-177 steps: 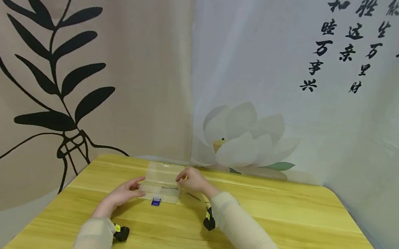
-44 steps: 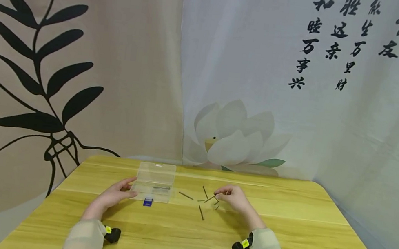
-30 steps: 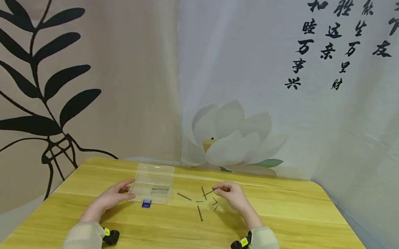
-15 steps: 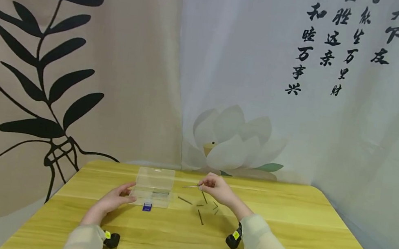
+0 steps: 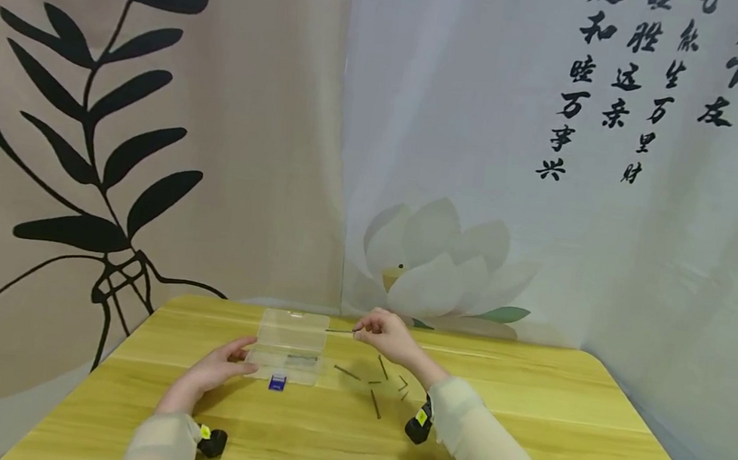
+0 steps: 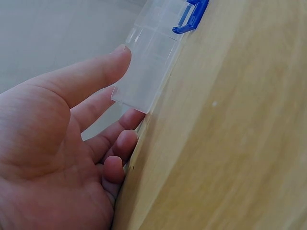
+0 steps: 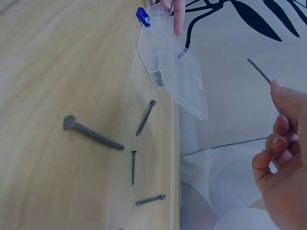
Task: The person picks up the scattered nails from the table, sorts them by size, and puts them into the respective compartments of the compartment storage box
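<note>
A clear plastic box (image 5: 266,370) stands at the far side of the table with its lid (image 5: 292,330) raised and a blue latch (image 5: 277,383) at the front. My left hand (image 5: 219,368) grips its left end; in the left wrist view, the thumb overlaps the near corner and fingers bend around the end. My right hand (image 5: 387,334) pinches a nail (image 7: 259,71) between thumb and forefinger, held in the air beside the lid and pointing left. A few nails (image 5: 302,357) lie in the box's right rear compartment.
Several loose nails, long and short, lie right of the box, among them a long nail (image 5: 376,404) and a short nail (image 7: 134,167). The wooden table (image 5: 304,443) ends just behind the box, against a printed cloth (image 5: 270,135).
My right hand was over the box earliest on, then at the loose nails. It has lifted a nail from them and carried it left to the lid. My left hand stays at the box.
</note>
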